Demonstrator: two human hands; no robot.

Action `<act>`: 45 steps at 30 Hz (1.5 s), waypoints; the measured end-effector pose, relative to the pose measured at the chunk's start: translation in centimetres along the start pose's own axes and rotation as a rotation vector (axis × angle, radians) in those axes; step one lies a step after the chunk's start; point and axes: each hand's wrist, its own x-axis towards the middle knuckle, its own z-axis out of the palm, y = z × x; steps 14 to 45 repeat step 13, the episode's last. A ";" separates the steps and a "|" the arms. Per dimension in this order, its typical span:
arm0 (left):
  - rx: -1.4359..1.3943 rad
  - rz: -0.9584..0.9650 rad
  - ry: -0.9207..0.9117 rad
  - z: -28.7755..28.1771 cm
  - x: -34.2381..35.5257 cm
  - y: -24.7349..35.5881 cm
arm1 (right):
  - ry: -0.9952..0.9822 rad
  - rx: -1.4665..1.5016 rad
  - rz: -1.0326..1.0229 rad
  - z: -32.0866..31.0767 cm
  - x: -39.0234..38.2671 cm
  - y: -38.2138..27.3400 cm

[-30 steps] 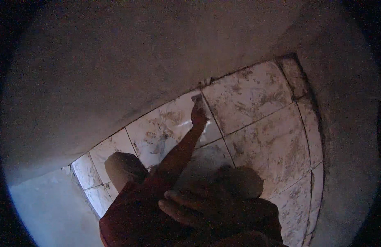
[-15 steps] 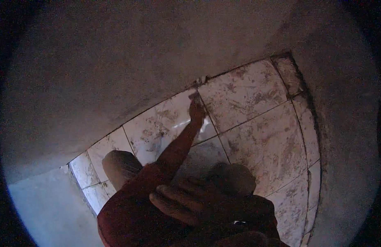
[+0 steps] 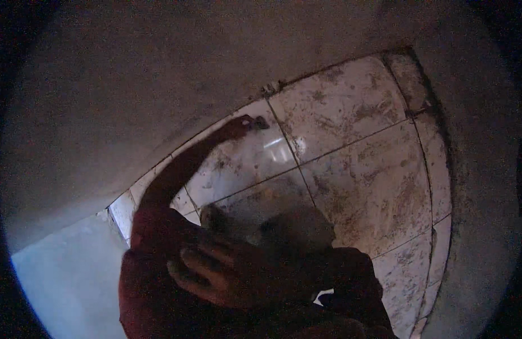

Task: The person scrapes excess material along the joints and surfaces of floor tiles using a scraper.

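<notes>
My left arm reaches along the foot of the wall, and my left hand (image 3: 241, 125) is low over a dirty, light floor tile (image 3: 232, 164). Its fingers are closed on a small dark flat piece (image 3: 261, 122), too dim to name, which sticks out toward the tile joint. Closer in, my right hand (image 3: 210, 271) lies across the front of my body near the maroon left sleeve (image 3: 159, 237). Its fingers are a little apart, and nothing shows in them. My bent knees (image 3: 300, 226) are below, in shadow.
A grey plastered wall (image 3: 159, 85) bounds the tiles on the far side, another wall (image 3: 486, 198) on the right. Crumbly lumps (image 3: 270, 88) sit at the wall's foot. Brown dirt stains the tiles to the right (image 3: 362, 186). A pale bluish surface (image 3: 63, 271) lies at lower left.
My left hand has moved left, away from the tile joint, and the arm has swung closer to the wall. My right hand has shifted left. The view has shifted slightly.
</notes>
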 end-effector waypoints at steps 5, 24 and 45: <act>0.260 -0.513 -0.119 -3.6 -6.2 19.6 | -0.282 0.027 -0.185 -4.0 2.5 1.5; 0.428 -0.135 0.194 -1.0 -6.8 5.4 | -0.138 -0.345 -0.302 -4.8 1.4 3.9; 0.428 -0.135 0.194 -1.0 -6.8 5.4 | -0.138 -0.345 -0.302 -4.8 1.4 3.9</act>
